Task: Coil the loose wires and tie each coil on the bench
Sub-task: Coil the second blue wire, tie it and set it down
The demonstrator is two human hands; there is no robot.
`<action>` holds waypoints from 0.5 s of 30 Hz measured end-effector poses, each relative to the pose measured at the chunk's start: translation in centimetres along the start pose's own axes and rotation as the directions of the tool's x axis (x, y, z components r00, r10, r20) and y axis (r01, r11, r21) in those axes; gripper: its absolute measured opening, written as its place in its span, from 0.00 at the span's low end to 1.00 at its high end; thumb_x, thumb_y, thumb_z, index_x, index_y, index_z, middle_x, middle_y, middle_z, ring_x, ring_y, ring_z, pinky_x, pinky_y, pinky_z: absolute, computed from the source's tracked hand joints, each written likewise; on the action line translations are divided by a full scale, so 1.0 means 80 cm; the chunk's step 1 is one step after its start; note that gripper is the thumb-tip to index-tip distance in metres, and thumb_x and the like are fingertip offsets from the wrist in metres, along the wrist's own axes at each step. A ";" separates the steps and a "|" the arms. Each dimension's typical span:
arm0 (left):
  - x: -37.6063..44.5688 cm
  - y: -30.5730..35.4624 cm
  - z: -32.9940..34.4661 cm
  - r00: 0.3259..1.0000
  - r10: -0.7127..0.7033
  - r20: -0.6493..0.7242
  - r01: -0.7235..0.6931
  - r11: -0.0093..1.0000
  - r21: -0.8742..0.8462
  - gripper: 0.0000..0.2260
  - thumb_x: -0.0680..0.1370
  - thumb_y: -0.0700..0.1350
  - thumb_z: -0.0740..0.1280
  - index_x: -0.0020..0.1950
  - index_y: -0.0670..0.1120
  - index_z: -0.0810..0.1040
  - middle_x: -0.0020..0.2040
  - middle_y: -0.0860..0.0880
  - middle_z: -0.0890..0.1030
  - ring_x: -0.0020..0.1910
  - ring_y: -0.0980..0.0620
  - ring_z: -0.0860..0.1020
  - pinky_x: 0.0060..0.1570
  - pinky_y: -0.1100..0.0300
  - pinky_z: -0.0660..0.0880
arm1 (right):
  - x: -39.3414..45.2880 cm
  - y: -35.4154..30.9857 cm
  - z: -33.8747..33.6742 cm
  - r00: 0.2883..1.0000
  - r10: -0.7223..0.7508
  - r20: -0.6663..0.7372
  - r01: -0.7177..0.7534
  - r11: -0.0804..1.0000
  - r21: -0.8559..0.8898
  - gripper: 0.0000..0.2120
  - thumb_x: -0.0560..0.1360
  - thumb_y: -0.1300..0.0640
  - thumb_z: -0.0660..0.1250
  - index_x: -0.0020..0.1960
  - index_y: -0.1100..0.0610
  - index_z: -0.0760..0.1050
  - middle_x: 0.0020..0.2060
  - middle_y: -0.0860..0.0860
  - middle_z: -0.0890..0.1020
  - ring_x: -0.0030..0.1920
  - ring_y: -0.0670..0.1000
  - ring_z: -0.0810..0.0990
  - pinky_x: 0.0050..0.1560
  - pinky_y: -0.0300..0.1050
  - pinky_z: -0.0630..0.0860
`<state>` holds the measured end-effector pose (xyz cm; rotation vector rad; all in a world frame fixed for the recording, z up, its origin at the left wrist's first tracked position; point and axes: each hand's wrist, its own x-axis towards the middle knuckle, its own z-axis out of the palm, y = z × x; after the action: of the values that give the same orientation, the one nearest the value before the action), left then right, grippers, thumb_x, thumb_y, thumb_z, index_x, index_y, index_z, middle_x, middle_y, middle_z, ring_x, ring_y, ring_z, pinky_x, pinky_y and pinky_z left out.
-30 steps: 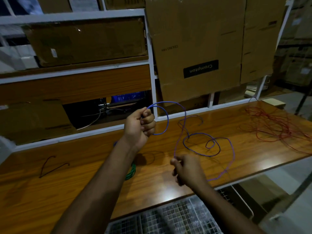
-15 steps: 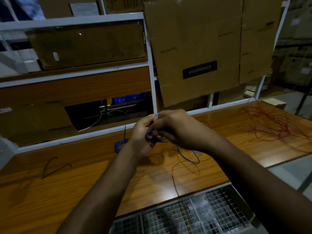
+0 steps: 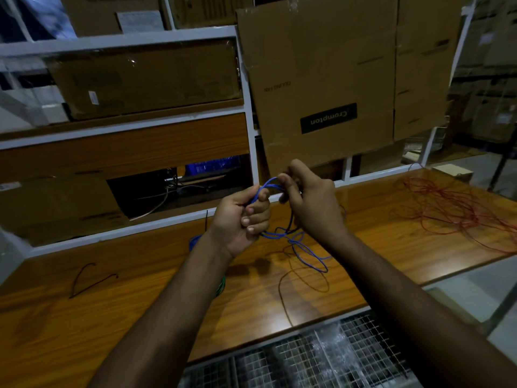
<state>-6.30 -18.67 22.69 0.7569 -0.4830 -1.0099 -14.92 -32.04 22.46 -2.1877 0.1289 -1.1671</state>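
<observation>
Left hand (image 3: 240, 217) gripped the coil's gathered loops, right hand (image 3: 310, 203) pinched blue wire (image 3: 310, 254) just above — light, springy, likely to slip unless held at the crossing.

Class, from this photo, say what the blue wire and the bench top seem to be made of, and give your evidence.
Blue wire: likely plastic-sheathed, smooth, bending in soft loops; its core is hidden. Bench top: wood or wood-look laminate, orange grain lines with a glossy sheen.
</observation>
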 end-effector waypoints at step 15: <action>0.008 -0.006 -0.013 0.985 0.154 -0.079 -0.156 0.988 -0.022 0.14 0.78 0.49 0.58 0.32 0.48 0.66 0.25 0.53 0.61 0.21 0.57 0.60 0.23 0.64 0.58 | 0.000 0.011 -0.003 0.857 0.318 0.406 -0.463 0.820 0.335 0.14 0.85 0.48 0.53 0.54 0.55 0.74 0.32 0.59 0.84 0.21 0.49 0.68 0.22 0.38 0.62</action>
<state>-5.59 -19.02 21.65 0.7197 -0.4532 -0.8379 -14.88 -32.82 22.07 -1.8148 0.1610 -0.5150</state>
